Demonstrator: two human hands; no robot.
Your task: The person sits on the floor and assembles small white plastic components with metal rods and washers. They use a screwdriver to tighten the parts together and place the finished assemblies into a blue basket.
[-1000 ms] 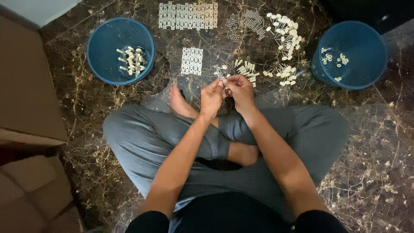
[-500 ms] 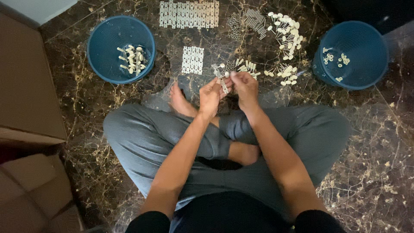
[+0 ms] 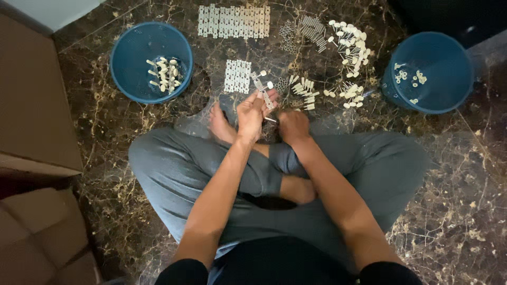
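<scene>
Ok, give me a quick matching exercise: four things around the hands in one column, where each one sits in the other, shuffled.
Things:
1. left bucket
2. right bucket
3. long white strip
4. cardboard box

Places:
A. far right of the floor, few white pieces inside
B. top centre of the floor, lying flat
C. left edge of the view
D. upper left of the floor, pile of white pieces inside

Pairs: 1-D, 2-A, 3-B, 4-C
</scene>
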